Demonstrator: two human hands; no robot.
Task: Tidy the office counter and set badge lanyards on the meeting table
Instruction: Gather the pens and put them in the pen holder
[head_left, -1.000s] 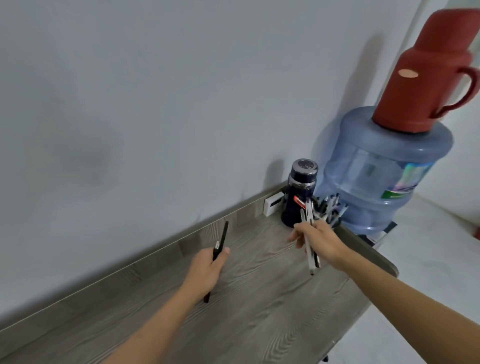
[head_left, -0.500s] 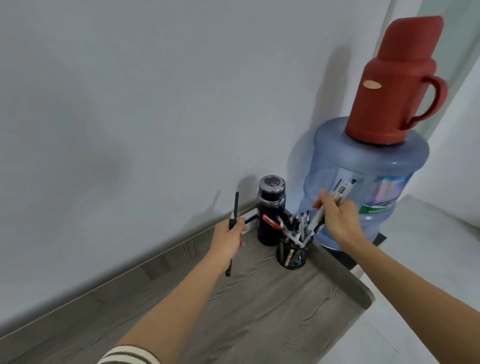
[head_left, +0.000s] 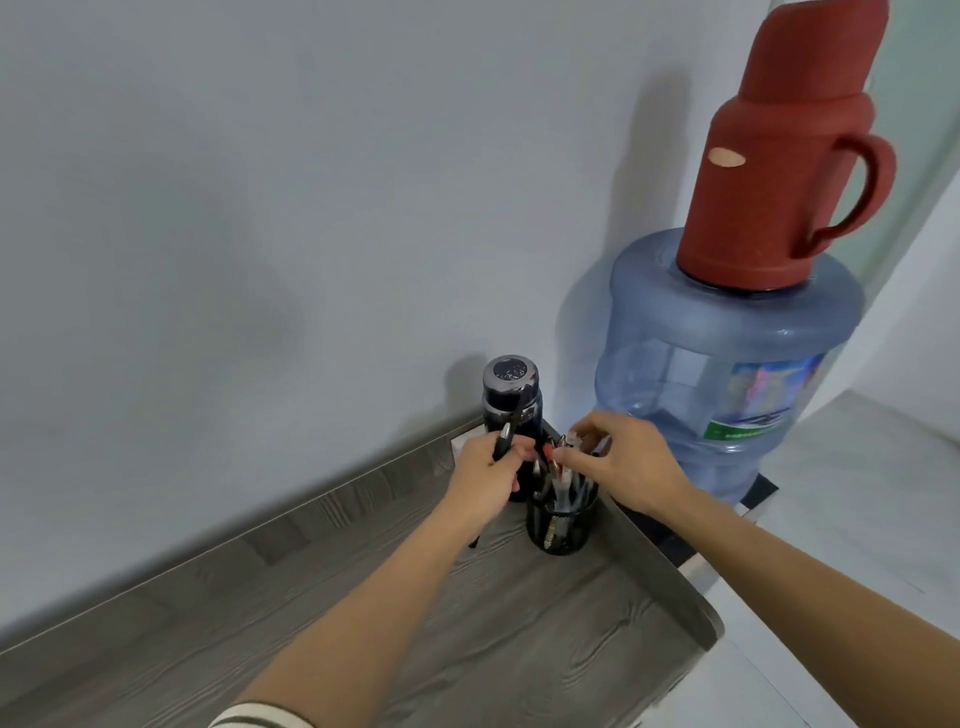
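While the left hand (head_left: 483, 483) grips a black pen (head_left: 503, 442) beside the pen holder (head_left: 561, 530), the right hand (head_left: 636, 467) pinches pens (head_left: 565, 488) inside it.

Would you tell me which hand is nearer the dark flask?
Left. The left hand, gripping a black pen, is just in front of the dark flask; the right hand holds pens over the pen cup.

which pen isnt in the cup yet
The black pen gripped in the left hand, beside the mesh pen cup. The other pens stand inside the cup, their tops held by the right hand.
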